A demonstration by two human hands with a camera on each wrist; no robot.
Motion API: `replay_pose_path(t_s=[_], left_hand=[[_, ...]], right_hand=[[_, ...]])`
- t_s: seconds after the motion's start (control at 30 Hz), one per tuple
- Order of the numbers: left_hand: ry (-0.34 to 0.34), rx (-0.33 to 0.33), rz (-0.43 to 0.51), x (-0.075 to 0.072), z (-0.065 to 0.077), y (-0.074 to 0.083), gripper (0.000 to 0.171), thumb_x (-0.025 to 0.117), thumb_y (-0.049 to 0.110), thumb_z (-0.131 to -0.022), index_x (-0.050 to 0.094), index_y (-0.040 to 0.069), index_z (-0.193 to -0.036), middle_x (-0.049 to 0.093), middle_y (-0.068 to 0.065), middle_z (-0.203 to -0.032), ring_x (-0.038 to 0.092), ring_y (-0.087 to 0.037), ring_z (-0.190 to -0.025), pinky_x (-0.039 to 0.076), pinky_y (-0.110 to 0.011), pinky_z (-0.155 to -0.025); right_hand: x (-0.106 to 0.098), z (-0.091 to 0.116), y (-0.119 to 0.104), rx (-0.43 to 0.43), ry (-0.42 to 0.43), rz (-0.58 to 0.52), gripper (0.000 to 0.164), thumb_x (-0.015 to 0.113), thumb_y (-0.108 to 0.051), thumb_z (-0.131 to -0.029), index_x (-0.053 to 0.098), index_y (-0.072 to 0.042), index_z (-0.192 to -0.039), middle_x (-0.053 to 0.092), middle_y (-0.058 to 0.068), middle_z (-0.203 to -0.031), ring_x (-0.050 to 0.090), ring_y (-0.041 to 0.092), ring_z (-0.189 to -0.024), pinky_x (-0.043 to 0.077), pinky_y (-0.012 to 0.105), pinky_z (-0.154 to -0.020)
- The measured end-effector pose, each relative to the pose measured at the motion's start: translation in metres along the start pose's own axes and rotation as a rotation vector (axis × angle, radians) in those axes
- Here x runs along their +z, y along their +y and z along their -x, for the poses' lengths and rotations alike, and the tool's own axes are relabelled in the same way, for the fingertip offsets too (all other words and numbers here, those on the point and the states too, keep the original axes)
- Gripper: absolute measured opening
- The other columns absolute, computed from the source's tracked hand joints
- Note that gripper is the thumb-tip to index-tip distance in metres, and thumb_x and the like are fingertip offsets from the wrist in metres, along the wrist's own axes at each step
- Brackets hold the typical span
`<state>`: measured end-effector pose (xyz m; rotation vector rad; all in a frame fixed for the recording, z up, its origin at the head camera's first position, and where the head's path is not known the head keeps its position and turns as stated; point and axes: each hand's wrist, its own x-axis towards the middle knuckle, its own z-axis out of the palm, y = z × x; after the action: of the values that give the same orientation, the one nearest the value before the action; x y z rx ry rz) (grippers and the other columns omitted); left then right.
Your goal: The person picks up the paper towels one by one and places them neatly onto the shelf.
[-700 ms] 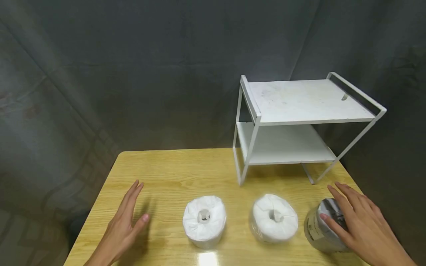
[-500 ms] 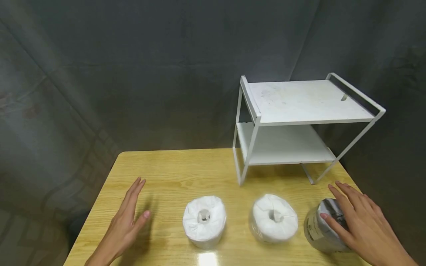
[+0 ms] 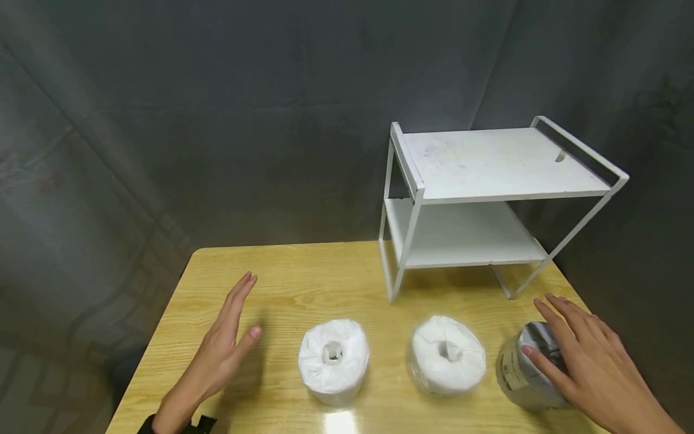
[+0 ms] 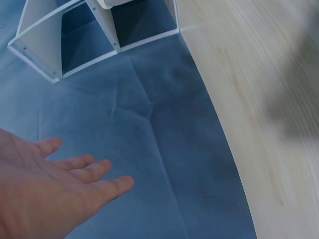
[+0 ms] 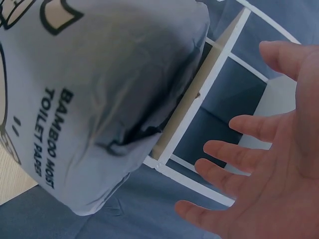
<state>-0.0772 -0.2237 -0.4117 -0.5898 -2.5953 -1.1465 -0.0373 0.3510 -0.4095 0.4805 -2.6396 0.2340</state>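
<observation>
Three toilet paper rolls stand in a row on the wooden table. Two, a left roll point(image 3: 333, 361) and a middle roll point(image 3: 449, 357), are white with a hole on top. Grey printed wrapping covers the right roll point(image 3: 523, 374), and its lettering reads "Bamboo Most Toilet Paper" in the right wrist view. My right hand point(image 3: 591, 361) hovers at this roll's right side, fingers spread; whether it touches the wrapping I cannot tell. To the left of the rolls, my left hand point(image 3: 217, 352) is held over the table, fingers extended and thumb apart, holding nothing.
A white two-tier shelf point(image 3: 504, 166) stands at the table's back right, with a lower board point(image 3: 466, 235) under the top one. Behind the wooden table point(image 3: 282, 277) hangs a dark grey curtain point(image 3: 271, 132), which also runs along both sides.
My left hand has moved up and to the right across the table, and a dark band now shows at its wrist. The right hand and the rolls are nearly still.
</observation>
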Motion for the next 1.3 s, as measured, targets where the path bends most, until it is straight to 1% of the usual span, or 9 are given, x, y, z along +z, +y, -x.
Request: replay_pose_path(t_s=[0.17, 0.23, 0.33, 0.5, 0.7, 0.83, 1.0, 1.1, 1.3], left_hand=[[-0.017, 0.038, 0.047, 0.007, -0.012, 0.003, 0.071, 0.052, 0.036, -0.111, 0.016, 0.025, -0.172, 0.017, -0.009, -0.176, 0.022, -0.049, -0.157, 0.029, -0.084, -0.107], [-0.021, 0.052, 0.073, 0.010, -0.017, 0.004, 0.070, 0.049, 0.038, -0.112, 0.017, 0.022, -0.171, 0.017, -0.009, -0.176, 0.021, -0.047, -0.157, 0.027, -0.083, -0.109], [-0.027, 0.059, 0.127, 0.012, -0.024, 0.007, 0.069, 0.047, 0.040, -0.112, 0.018, 0.019, -0.171, 0.017, -0.010, -0.176, 0.018, -0.045, -0.159, 0.022, -0.082, -0.112], [-0.042, 0.048, 0.209, 0.018, -0.035, 0.012, 0.068, 0.044, 0.043, -0.113, 0.018, 0.019, -0.171, 0.016, -0.010, -0.176, 0.014, -0.042, -0.160, 0.016, -0.081, -0.115], [-0.052, 0.064, 0.270, 0.024, -0.046, 0.016, 0.068, 0.043, 0.039, -0.113, 0.018, 0.012, -0.170, 0.018, -0.015, -0.175, 0.014, -0.044, -0.160, 0.014, -0.080, -0.117], [-0.062, 0.065, 0.300, 0.028, -0.053, 0.018, 0.069, 0.042, 0.042, -0.113, 0.017, 0.012, -0.171, 0.017, -0.014, -0.176, 0.014, -0.042, -0.161, 0.015, -0.077, -0.118], [-0.060, 0.048, 0.339, 0.032, -0.063, 0.022, 0.066, 0.040, 0.039, -0.114, 0.018, 0.013, -0.171, 0.017, -0.012, -0.176, 0.014, -0.037, -0.162, 0.016, -0.068, -0.124], [-0.059, 0.048, 0.369, 0.035, -0.070, 0.025, 0.066, 0.039, 0.037, -0.114, 0.018, 0.011, -0.170, 0.016, -0.013, -0.176, 0.014, -0.037, -0.162, 0.016, -0.066, -0.125], [-0.085, 0.047, 0.441, 0.042, -0.083, 0.032, 0.069, 0.036, 0.042, -0.113, 0.016, 0.011, -0.171, 0.013, -0.013, -0.177, 0.010, -0.037, -0.163, 0.012, -0.067, -0.126]], right_hand=[[0.000, -0.002, 0.000, -0.009, 0.001, 0.001, 0.086, 0.070, -0.058, -0.096, 0.047, -0.001, -0.156, 0.049, 0.031, -0.149, 0.046, 0.053, -0.130, 0.026, 0.074, -0.114], [0.000, -0.003, 0.000, -0.011, -0.001, 0.007, 0.086, 0.070, -0.059, -0.095, 0.047, -0.001, -0.155, 0.049, 0.031, -0.149, 0.047, 0.052, -0.131, 0.027, 0.073, -0.115], [0.001, -0.003, 0.001, -0.013, -0.005, 0.011, 0.086, 0.069, -0.058, -0.096, 0.046, 0.000, -0.156, 0.048, 0.031, -0.151, 0.046, 0.052, -0.134, 0.021, 0.071, -0.121], [0.002, -0.003, 0.001, -0.026, 0.008, 0.004, 0.086, 0.066, -0.059, -0.098, 0.045, 0.001, -0.157, 0.047, 0.031, -0.153, 0.043, 0.051, -0.140, 0.015, 0.066, -0.126], [0.000, -0.005, -0.002, 0.000, -0.011, 0.000, 0.088, 0.075, -0.051, -0.093, 0.042, -0.004, -0.160, 0.045, 0.028, -0.155, 0.041, 0.052, -0.140, 0.017, 0.070, -0.123], [-0.002, -0.007, -0.004, 0.000, -0.020, -0.001, 0.089, 0.078, -0.048, -0.092, 0.041, -0.004, -0.161, 0.045, 0.029, -0.156, 0.043, 0.053, -0.137, 0.022, 0.074, -0.118], [-0.001, -0.011, -0.005, -0.015, -0.005, -0.004, 0.088, 0.076, -0.052, -0.092, 0.044, -0.004, -0.159, 0.047, 0.029, -0.153, 0.045, 0.053, -0.134, 0.029, 0.076, -0.111], [0.000, -0.013, -0.006, -0.030, 0.011, -0.010, 0.086, 0.072, -0.057, -0.094, 0.046, -0.004, -0.157, 0.048, 0.029, -0.152, 0.046, 0.052, -0.133, 0.031, 0.075, -0.108], [0.001, -0.014, -0.007, -0.047, 0.025, -0.006, 0.085, 0.066, -0.061, -0.097, 0.047, -0.003, -0.157, 0.048, 0.029, -0.152, 0.045, 0.050, -0.136, 0.027, 0.070, -0.118]])
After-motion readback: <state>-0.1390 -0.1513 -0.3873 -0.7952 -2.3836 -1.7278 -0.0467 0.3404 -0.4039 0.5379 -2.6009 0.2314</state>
